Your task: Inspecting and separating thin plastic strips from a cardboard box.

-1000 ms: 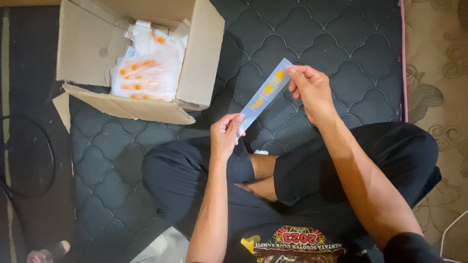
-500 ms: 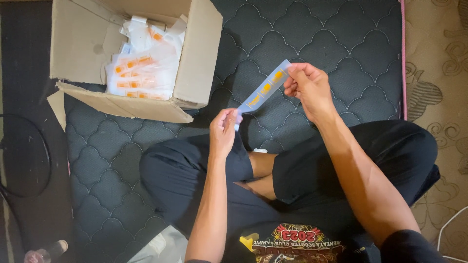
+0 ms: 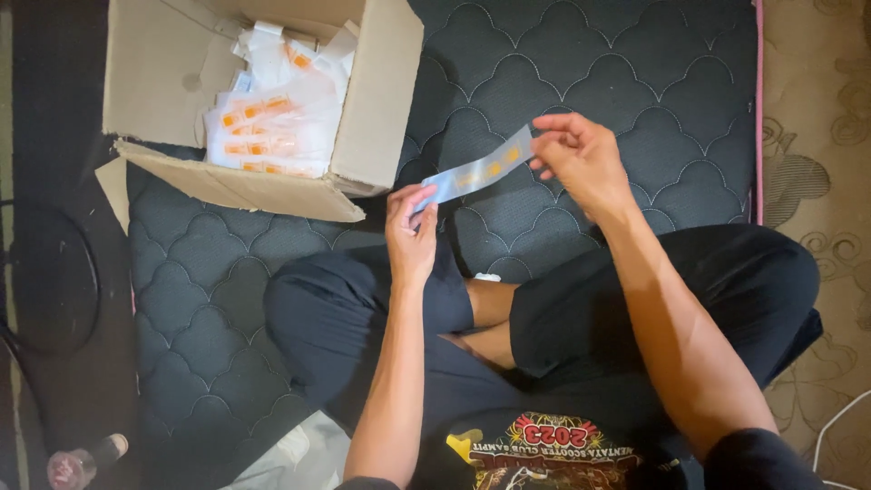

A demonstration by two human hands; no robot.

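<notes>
The strip packet (image 3: 479, 171) is held in the air above the dark quilted mattress (image 3: 581, 63), between both hands, just in front of the person's crossed legs. Its long axis runs from about eight o'clock up to two o'clock, low end at the left hand (image 3: 413, 238), high end at the right hand (image 3: 581, 163). It is a narrow, flat, pale blue-white sleeve, partly see-through, with small orange patches along its middle. The left hand's fingers (image 3: 419, 198) are pressed together, pinching the lower end against the thumb. The right hand's fingers (image 3: 555, 122) are loosely curled and pinch the upper end. At ten o'clock from the packet, an open cardboard box (image 3: 376, 100) lies on the mattress, holding a pile of similar white-and-orange packets (image 3: 268, 122).
</notes>
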